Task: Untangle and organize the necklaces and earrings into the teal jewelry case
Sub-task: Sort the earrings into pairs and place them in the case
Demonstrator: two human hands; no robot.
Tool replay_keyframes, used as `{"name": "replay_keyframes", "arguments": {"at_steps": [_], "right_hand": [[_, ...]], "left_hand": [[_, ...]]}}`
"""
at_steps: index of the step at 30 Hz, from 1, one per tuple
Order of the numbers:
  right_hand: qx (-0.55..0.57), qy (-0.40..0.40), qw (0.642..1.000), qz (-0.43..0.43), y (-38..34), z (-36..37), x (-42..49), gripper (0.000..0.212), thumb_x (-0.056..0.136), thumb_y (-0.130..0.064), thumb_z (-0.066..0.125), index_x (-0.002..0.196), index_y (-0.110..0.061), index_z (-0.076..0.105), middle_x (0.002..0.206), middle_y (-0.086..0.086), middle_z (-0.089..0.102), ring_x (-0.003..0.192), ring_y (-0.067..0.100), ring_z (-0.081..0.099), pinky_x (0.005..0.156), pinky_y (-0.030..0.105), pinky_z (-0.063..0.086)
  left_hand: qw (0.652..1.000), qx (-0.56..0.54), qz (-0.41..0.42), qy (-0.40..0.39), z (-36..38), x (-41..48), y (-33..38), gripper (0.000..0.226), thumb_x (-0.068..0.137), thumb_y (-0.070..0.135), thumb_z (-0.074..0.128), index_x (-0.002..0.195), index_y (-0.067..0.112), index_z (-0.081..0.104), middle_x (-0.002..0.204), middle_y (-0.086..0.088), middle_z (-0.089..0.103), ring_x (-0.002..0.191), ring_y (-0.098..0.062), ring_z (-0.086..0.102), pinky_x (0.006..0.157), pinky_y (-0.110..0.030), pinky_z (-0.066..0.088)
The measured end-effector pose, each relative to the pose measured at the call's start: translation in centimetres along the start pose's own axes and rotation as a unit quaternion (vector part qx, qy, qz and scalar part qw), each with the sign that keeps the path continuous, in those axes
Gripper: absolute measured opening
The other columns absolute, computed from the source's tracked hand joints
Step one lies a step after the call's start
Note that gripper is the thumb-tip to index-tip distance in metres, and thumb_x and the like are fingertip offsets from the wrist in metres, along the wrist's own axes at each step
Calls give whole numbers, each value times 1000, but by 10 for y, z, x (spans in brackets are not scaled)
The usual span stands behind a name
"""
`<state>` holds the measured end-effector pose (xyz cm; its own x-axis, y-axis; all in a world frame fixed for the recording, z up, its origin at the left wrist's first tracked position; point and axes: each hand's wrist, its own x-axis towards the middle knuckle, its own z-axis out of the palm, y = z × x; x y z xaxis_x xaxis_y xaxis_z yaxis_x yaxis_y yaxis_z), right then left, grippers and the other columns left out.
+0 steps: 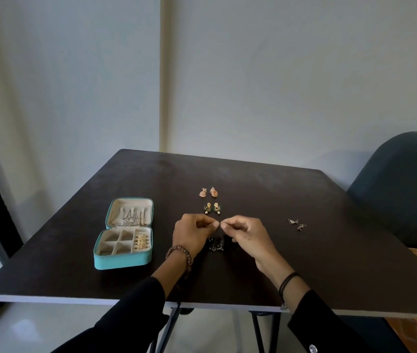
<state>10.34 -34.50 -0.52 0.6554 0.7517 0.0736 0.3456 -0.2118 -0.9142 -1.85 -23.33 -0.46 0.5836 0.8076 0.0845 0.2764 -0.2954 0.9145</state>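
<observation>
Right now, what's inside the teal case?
Silver chains hang in the case's lid; gold earrings fill its right-hand slots. The front wall hides the near compartments' floors.

A dark beaded piece is pinched between left hand and right hand above the tabletop; the teal jewelry case is laid open nearby.

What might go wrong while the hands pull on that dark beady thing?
The left hand and right hand seem to pinch the dark beaded piece from both sides; a hard tug might snap it and scatter beads. The green-and-gold earrings lie just beyond the hands, so a slip may knock them. The silver earrings sit far from the teal case, easily missed.
</observation>
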Motion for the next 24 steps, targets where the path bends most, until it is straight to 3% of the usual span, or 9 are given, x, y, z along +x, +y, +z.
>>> {"name": "replay_keyframes", "arguments": {"at_steps": [4, 9, 13, 16, 24], "right_hand": [[-27, 24, 999, 6, 6, 6, 10, 6, 93, -31, 73, 94, -32, 79, 94, -10, 76, 94, 6, 69, 83, 31, 59], [-74, 36, 997, -7, 7, 8, 13, 11, 94, -31, 73, 102, -28, 80, 98, -14, 75, 96, -1, 66, 81, 17, 50], [-61, 37, 997, -1, 6, 4, 10, 16, 97, -33, 68, 107, -27, 79, 101, -13, 75, 93, 4, 68, 81, 24, 56], [-40, 40, 998, 5, 5, -5, 1, 17, 98, -30, 66, 110, -26, 78, 100, -11, 75, 88, 5, 70, 68, 18, 55], [-6, 62, 998, 11, 5, -49, -31, 11, 99, -26, 65, 98, -29, 76, 93, -8, 77, 84, 5, 72, 60, 16, 51]], "left_hand": [[996, 83, -17, 10, 2, 8, 0, 11, 88, 41, 71, 91, 32, 76, 88, 15, 72, 87, -3, 65, 80, -31, 57], [987, 160, -28, 12, 1, 14, 2, 14, 92, 44, 64, 100, 38, 74, 101, 14, 70, 98, -9, 65, 75, -28, 51], [992, 122, -38, 20, 2, 17, -1, 13, 96, 33, 61, 102, 33, 72, 96, 14, 71, 98, -10, 66, 84, -30, 53], [996, 74, -27, 34, 1, 11, -1, 14, 98, 27, 59, 105, 26, 71, 89, 13, 69, 96, -9, 66, 92, -33, 53], [998, 19, 47, 22, 26, -10, 28, 10, 96, 24, 62, 101, 25, 71, 95, 10, 70, 91, -4, 64, 83, -22, 53]]}}
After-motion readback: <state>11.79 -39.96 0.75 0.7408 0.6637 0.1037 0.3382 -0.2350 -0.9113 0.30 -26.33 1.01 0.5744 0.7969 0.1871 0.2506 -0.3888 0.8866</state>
